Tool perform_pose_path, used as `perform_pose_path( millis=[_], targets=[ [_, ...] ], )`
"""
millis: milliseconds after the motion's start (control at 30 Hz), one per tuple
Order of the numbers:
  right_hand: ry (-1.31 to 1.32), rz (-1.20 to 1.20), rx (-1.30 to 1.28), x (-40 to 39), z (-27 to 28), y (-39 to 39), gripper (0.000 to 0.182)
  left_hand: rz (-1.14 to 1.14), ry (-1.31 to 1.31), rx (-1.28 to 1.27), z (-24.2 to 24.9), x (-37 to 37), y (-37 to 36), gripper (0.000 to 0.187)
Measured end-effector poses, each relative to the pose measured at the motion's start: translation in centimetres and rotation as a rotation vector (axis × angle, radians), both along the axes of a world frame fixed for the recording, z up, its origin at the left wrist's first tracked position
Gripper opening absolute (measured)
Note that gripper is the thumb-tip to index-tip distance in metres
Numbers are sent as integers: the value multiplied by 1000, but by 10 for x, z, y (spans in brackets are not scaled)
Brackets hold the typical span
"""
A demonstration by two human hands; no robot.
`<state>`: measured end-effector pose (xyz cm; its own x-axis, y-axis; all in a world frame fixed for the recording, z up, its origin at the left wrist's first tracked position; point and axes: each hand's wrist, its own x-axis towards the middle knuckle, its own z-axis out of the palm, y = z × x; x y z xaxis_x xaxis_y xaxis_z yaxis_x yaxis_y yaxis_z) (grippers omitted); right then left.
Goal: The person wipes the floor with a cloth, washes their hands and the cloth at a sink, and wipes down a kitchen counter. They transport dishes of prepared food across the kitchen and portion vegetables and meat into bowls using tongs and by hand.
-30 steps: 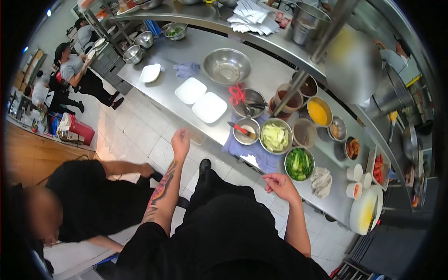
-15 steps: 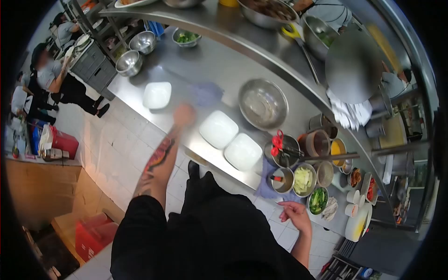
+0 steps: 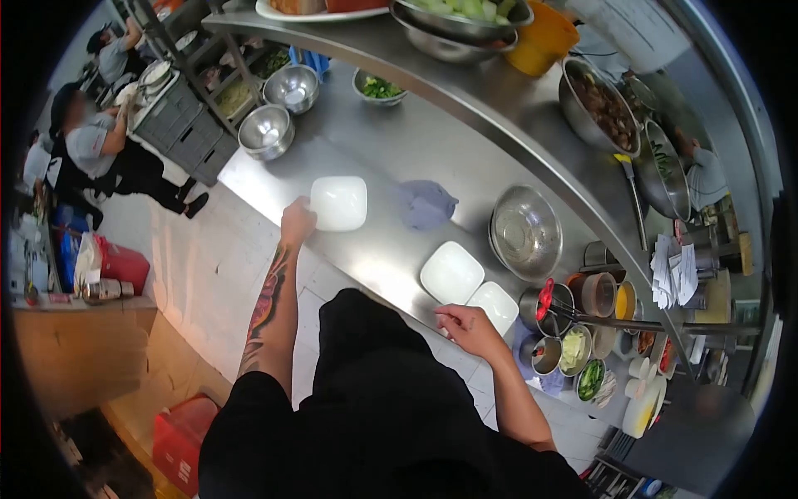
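Note:
My left hand (image 3: pixel 298 221) is closed at the near left corner of a square white bowl (image 3: pixel 341 205), with the fingertips partly hidden at its rim. The bowl stands by the counter's front edge. Loosely bent, my right hand (image 3: pixel 469 329) hovers at the edge in front of two more white bowls, one in the middle (image 3: pixel 451 273) and one on the right (image 3: pixel 496 306). Nothing shows between its fingers. Behind my left hand's bowl lies a crumpled purple cloth (image 3: pixel 426 205). A wide steel mixing bowl (image 3: pixel 525 233) sits behind the white pair.
Small steel bowls (image 3: pixel 266 131) and a bowl of chopped greens (image 3: pixel 380 87) stand at the far left. On the right are containers of cut vegetables (image 3: pixel 573 348) and sauces (image 3: pixel 593 293). A steel shelf (image 3: pixel 507 116) overhangs the counter. A co-worker (image 3: pixel 100 150) stands left.
My left hand has come to the rim of the left white bowl. My right hand has moved left from beside the vegetable containers to the white pair. The camera view has shifted.

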<state>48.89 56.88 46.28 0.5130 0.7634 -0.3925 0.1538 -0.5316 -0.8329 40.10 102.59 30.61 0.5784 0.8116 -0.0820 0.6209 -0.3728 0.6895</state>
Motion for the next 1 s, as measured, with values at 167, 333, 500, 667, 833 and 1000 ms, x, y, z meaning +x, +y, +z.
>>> perform_pose_path(
  millis=[167,333,500,667,833,1000],
  targets=[
    [63,-52,40,-18,14,89,25,-288,69,289,36,95,63,45],
    [-137,-262,31,-59,2,121,25,-460,-678,-542,-45,279,175,31],
    [-169,-463,-137,-98,4,60,26,-209,-815,-966,-33,372,182,17],
    [-113,-948,-137,-100,5,-55,22,-107,-702,-903,-33,353,173,10],
    [-1014,-1119,-556,18,8,-145,9,-85,-539,-920,-33,288,151,12],
    [-1307,-543,-805,137,-46,-201,12,-166,-415,-841,-46,219,137,18]
  ],
)
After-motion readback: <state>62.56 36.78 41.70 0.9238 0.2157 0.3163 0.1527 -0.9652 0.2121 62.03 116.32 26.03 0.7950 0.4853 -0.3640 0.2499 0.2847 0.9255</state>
